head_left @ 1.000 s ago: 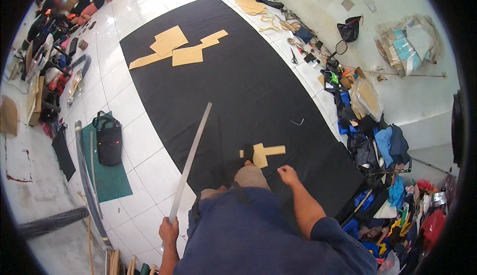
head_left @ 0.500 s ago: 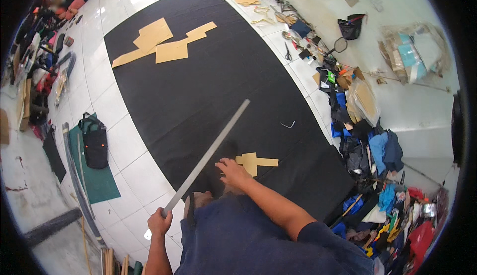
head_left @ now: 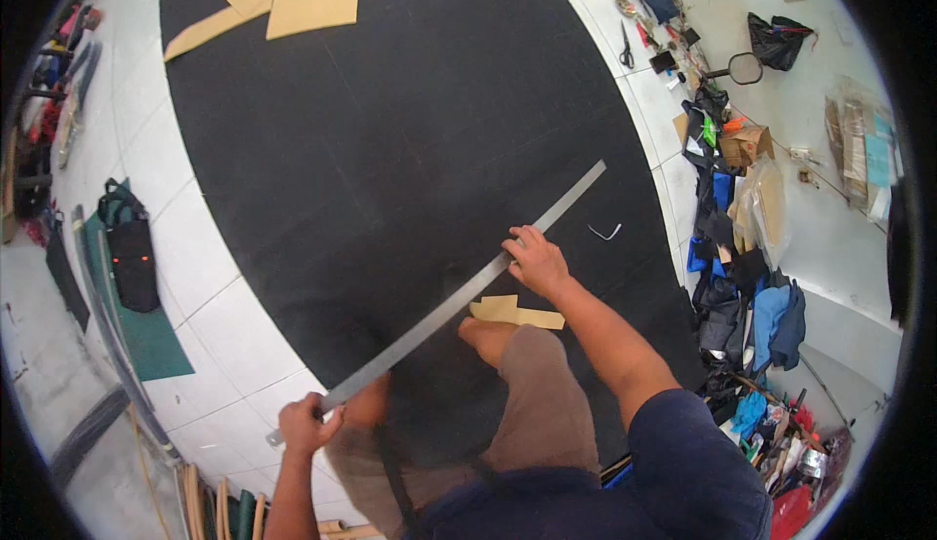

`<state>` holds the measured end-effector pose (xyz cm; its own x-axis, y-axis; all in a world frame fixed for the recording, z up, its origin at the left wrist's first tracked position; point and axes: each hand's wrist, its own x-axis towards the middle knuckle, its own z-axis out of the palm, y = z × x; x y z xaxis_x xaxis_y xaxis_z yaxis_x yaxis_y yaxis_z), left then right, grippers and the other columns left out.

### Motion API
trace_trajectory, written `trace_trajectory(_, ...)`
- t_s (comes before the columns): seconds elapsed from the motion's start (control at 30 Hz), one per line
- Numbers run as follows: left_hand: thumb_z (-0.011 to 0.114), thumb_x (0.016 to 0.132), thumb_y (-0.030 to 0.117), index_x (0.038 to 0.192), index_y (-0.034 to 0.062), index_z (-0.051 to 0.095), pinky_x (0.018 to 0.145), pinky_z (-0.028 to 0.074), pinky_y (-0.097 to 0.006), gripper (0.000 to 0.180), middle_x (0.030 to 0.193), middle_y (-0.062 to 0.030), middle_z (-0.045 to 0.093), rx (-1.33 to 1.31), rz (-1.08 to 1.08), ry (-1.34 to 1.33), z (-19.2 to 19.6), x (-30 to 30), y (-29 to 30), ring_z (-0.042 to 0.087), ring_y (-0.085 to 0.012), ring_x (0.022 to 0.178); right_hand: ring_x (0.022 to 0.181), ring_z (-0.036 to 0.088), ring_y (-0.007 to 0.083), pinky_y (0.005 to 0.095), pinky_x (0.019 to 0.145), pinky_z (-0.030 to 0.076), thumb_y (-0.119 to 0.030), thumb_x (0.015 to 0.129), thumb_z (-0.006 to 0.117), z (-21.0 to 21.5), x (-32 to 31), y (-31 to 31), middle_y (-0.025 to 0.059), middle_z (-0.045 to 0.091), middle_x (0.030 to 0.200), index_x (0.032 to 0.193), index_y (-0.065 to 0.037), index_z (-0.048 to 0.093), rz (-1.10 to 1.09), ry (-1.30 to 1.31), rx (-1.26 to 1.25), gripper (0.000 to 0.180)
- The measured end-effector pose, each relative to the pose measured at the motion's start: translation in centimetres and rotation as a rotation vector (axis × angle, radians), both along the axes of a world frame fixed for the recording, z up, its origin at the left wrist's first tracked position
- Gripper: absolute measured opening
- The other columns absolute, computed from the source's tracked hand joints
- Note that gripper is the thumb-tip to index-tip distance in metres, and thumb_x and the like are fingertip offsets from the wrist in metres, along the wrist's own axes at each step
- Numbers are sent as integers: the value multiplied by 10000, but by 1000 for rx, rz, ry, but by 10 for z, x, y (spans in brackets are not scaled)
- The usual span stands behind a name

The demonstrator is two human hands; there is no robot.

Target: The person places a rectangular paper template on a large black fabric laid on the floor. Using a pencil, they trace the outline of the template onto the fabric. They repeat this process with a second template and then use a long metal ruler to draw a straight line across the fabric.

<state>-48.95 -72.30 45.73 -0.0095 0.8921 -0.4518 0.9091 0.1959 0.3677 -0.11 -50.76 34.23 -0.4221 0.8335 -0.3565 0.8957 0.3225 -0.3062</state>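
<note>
A long metal ruler (head_left: 429, 323) slants across the large black sheet (head_left: 390, 160) on the floor, its far end to the right. Near its lower end, over the sheet's left edge, my left hand (head_left: 310, 423) is closed around it. Farther up, my right hand (head_left: 537, 262) grips the ruler with its fingers over the edge. Just below the ruler lies a small tan card pattern piece (head_left: 517, 312), partly hidden by my bare foot and knee. A thin white curved strip (head_left: 606, 234) rests on the sheet to the right of my right hand.
Larger tan card pieces (head_left: 314, 11) lie at the sheet's far end. Along the right wall are scissors (head_left: 627, 45), bags and heaped cloth (head_left: 776, 311). On the left, a black bag (head_left: 132, 257) sits on a green mat (head_left: 161, 350) beside a long grey tube (head_left: 109, 316).
My right hand has moved from beside the small card piece up onto the ruler. The ruler has swung to the right and lies flatter across the view. My head view has shifted too.
</note>
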Motion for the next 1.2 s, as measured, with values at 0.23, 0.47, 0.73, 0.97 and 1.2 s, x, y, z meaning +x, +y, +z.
trace_trajectory(0.23,823,814,382,862,37,611,655,510,-491,408,751,-183,667,-65,-74,-64,-221,-14,76,681,-394,724,1169,586,294,440,840,603,-185,764,780,-160,-1,70,82,606,1167,1106,-124,650,37,-32,188,371)
trace_trajectory(0.47,773,868,238,1220,59,643,882,489,-472,415,1033,-170,655,43,-152,-134,-353,-37,123,630,-386,983,1232,577,294,442,954,563,-158,806,797,-258,2,93,70,612,1257,1200,-141,677,-110,-76,268,412)
trace_trajectory(0.73,778,859,182,1290,118,670,986,443,-484,449,1086,-153,635,82,-18,39,-399,-117,91,595,-363,1071,1209,587,297,432,930,568,-296,810,825,-321,-51,70,69,639,1230,1223,-142,673,-40,140,261,466)
trace_trajectory(0.97,708,933,238,1372,-30,565,1145,356,-522,534,1423,-280,508,295,460,228,-462,-138,9,475,-433,1343,1348,496,356,483,1046,502,-410,935,714,-324,-22,56,146,527,1444,1356,-101,579,-432,60,249,540)
trace_trajectory(1.2,620,988,471,1458,-61,469,1175,297,-558,726,1568,-298,394,232,691,327,-481,-103,0,371,-445,1458,1421,422,382,480,1160,394,-498,959,651,-342,14,62,195,455,1534,1455,-69,513,-362,-166,244,670)
